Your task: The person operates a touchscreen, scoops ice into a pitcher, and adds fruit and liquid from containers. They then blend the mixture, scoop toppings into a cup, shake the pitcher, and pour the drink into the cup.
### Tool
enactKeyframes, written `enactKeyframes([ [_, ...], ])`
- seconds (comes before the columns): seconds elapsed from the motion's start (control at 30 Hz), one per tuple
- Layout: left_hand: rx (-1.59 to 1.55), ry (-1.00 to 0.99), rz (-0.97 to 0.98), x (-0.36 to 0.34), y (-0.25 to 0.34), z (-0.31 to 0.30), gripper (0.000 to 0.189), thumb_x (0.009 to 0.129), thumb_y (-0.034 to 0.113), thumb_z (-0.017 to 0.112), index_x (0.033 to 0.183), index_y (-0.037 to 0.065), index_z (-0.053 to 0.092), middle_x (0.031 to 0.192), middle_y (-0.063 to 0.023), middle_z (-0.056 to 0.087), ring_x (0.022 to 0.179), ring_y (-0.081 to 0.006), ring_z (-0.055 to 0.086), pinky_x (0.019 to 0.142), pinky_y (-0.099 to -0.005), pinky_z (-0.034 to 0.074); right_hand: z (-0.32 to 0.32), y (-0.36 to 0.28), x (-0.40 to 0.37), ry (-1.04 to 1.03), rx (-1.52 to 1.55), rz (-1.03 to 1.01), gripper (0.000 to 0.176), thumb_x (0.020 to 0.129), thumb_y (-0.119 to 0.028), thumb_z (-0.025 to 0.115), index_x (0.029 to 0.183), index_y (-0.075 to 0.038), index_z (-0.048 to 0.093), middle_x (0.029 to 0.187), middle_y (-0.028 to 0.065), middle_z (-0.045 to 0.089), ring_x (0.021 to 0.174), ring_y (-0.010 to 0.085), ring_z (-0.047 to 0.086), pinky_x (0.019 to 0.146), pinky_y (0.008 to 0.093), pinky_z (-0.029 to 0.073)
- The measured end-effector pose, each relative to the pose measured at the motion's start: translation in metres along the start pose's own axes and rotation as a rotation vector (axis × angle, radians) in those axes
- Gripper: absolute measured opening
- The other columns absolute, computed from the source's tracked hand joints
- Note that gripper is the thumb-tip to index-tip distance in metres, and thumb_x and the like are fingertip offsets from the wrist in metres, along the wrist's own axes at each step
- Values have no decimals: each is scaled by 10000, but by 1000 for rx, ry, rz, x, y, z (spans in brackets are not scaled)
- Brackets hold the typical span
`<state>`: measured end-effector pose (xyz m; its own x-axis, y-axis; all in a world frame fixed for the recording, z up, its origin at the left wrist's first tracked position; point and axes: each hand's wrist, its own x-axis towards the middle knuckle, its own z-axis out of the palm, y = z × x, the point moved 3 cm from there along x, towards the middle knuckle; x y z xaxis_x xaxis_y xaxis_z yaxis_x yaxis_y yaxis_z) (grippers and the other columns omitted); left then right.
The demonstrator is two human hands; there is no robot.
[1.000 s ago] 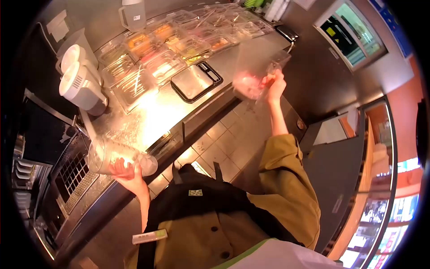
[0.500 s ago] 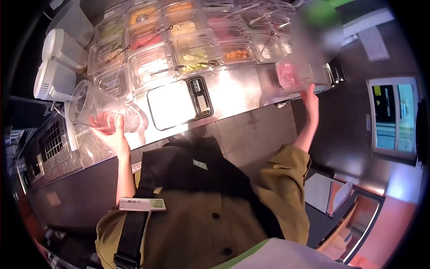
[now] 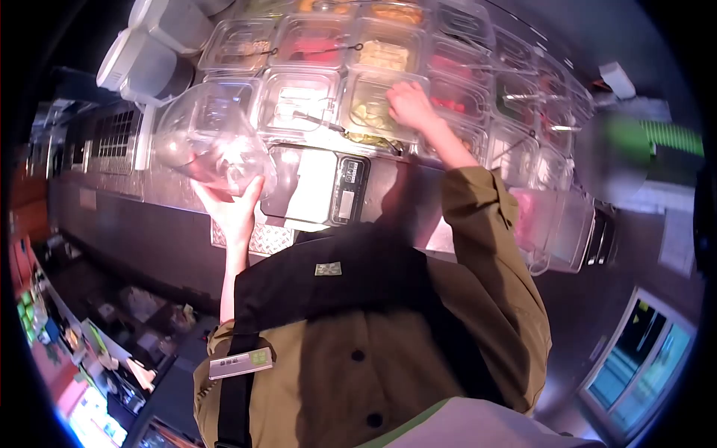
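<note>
A big clear plastic bowl (image 3: 196,123), tilted on its side, is gripped from below by my left hand (image 3: 233,213), whose thumb presses its near side. My right hand (image 3: 411,104) is over a clear lidded tub (image 3: 358,112) holding pale green slices. Its fingers are curled in, and whatever they hold is hidden. Between the bowl and my right forearm, a flat scale (image 3: 302,187) with a black display side lies on the steel counter.
Several clear food tubs stand in rows behind the scale, some with tongs or spoons, including a red-filled tub (image 3: 314,41). White buckets (image 3: 138,67) stand at back left. A clear bin (image 3: 556,224) is at the right end.
My right hand has moved from the clear bin at the right to the tub of pale green slices. My left hand still holds the bowl. The view has turned right.
</note>
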<state>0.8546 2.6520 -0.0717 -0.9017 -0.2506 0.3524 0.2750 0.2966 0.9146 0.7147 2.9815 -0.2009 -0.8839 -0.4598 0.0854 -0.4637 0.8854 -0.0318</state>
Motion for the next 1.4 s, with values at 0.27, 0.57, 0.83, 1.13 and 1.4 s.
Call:
enactKeyframes([
  [0.27,434,-131,-19,9,-8,0,971,541,205,807,1309,-14,256,1284,-197,357,1202,-293,342,1006,-376,268,-25,89,16,78,-116,393,199,721,-197,551,872,-76,601,925,100,557,919,263,521,781,417,378],
  [0.57,588,-267,95,25,-22,5,932,555,235,800,1298,2,286,1256,-208,379,1174,-329,371,971,-410,320,-17,-49,-30,-380,232,414,508,728,-452,564,954,4,552,842,207,598,826,318,591,712,400,477],
  [0.83,630,-338,227,34,-40,-1,902,572,217,793,1298,13,299,1265,-179,385,1166,-301,396,973,-388,326,-22,-32,-25,-466,458,459,406,723,-362,572,821,30,612,820,214,602,777,370,584,684,404,473],
  [1.13,629,-414,275,39,-45,4,891,566,208,783,1297,23,309,1267,-181,387,1173,-324,378,982,-403,314,-55,-33,-45,-363,484,439,266,744,-247,547,789,4,620,673,207,582,658,338,593,612,395,456],
  [1.4,668,-542,264,51,-40,22,872,555,262,769,1280,38,340,1244,-187,398,1157,-331,384,963,-414,324,-150,-33,-99,-168,1201,630,267,802,-106,570,1046,3,565,634,21,528,529,81,441,502,236,373],
])
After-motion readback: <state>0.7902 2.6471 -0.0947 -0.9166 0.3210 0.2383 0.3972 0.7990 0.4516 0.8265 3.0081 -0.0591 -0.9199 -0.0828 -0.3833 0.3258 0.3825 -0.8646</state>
